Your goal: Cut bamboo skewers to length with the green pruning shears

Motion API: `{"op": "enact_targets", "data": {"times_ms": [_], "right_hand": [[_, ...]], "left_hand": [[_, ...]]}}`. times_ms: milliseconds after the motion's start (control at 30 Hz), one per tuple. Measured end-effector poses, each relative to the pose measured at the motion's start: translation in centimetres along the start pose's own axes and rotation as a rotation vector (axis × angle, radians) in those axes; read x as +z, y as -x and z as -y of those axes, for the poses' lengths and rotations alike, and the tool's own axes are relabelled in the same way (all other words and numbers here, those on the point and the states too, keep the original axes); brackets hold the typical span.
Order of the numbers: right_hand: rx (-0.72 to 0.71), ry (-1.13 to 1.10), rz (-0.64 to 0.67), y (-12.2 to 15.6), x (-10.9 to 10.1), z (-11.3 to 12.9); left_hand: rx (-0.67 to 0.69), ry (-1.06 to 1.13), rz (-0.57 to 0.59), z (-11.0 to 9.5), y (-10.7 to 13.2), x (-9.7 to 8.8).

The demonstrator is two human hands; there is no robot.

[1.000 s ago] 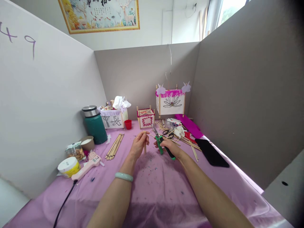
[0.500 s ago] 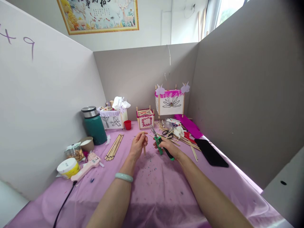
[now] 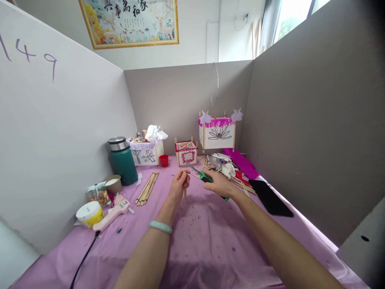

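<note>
My left hand (image 3: 179, 186) is closed in a pinch around a short wooden stick (image 3: 185, 193), held upright above the purple tablecloth (image 3: 192, 249). My right hand (image 3: 219, 184) grips green-handled cutters (image 3: 201, 174). Their blades point left, toward the top of the stick, and end just short of it. A pale green bangle (image 3: 161, 226) circles my left wrist.
A bundle of wooden sticks (image 3: 146, 188) lies left of my hands. A pink glue gun (image 3: 112, 209), a tape roll (image 3: 89, 213) and a green flask (image 3: 123, 161) stand at the left. Paper lanterns (image 3: 219, 134) line the back. More sticks, scissors and a black sheet (image 3: 270, 198) lie at the right.
My right hand has swung the cutters from upright to lying sideways, blades aimed at the stick's top. The left hand keeps its hold on the stick. The camera has shifted slightly.
</note>
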State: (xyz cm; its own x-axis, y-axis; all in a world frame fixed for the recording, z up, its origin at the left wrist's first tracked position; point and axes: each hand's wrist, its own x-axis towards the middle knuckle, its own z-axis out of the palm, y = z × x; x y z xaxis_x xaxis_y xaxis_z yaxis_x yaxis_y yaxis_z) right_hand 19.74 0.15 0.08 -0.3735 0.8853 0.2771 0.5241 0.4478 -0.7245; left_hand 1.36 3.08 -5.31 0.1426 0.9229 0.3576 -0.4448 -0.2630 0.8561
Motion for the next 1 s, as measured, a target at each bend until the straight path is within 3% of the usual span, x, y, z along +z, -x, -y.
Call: {"op": "enact_targets", "data": {"times_ms": [133, 300, 600, 1000], "right_hand": [[-0.056, 0.494, 0.014, 0.0, -1.8, 2.0], [-0.071, 0.745, 0.076, -0.3, -2.5, 3.1], [-0.128, 0.896, 0.135, -0.7, -3.0, 4.3], [-0.178, 0.971, 0.12, -1.1, -2.9, 4.7]], "left_hand": [[-0.005, -0.007, -0.009, -0.1, 0.0, 0.2], [0.012, -0.005, -0.03, 0.3, -0.2, 0.2], [0.021, -0.02, -0.051, 0.5, -0.2, 0.4], [-0.007, 0.003, -0.077, 0.4, -0.1, 0.9]]}}
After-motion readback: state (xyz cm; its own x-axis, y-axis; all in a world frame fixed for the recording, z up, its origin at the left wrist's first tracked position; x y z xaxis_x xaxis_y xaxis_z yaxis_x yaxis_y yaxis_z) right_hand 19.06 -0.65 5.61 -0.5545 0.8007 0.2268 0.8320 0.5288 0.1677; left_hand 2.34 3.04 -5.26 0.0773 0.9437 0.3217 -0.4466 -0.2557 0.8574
